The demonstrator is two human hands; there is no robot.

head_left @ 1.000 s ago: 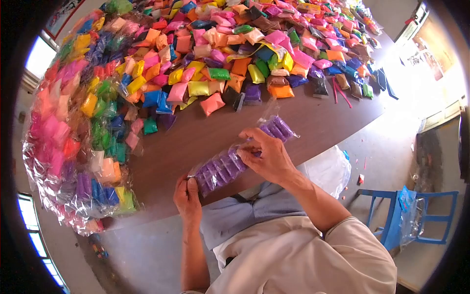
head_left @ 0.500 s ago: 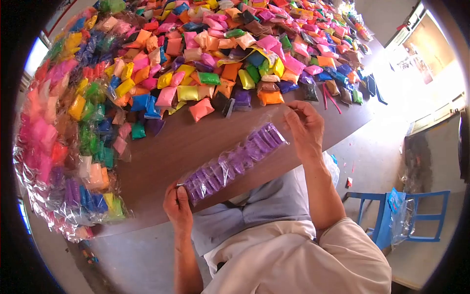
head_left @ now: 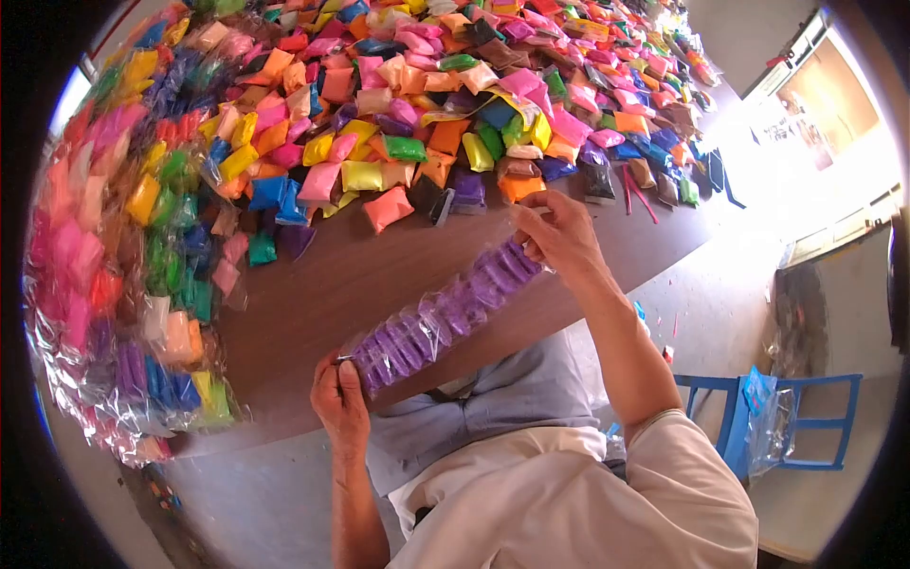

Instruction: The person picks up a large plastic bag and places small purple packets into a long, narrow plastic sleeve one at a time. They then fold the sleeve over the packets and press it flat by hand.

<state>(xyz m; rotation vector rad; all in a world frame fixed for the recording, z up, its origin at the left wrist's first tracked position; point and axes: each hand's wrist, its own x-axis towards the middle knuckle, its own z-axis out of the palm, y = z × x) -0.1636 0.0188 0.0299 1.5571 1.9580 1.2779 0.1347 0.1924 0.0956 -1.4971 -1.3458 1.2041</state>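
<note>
A long clear plastic bag of purple packets (head_left: 445, 318) stretches at a slant between my two hands, above the near edge of the table. My left hand (head_left: 341, 394) is closed on its lower left end, thumb on top. At the upper right end, my right hand (head_left: 559, 237) has its fingers pinched together on the clear plastic; the fingertips partly cover that end. Inside the bag the purple packets lie in a tight row. Just beyond my right hand are an orange packet (head_left: 519, 188) and a purple packet (head_left: 468, 192).
A big heap of colourful small packets (head_left: 408, 104) covers the far part of the brown table (head_left: 294, 322). Filled clear bags (head_left: 161, 284) are piled along the left edge. A blue chair (head_left: 815, 422) stands on the floor at the right.
My right hand has moved left and down, from just off the bag's upper end onto its plastic. The left hand keeps its hold, shifting only slightly.
</note>
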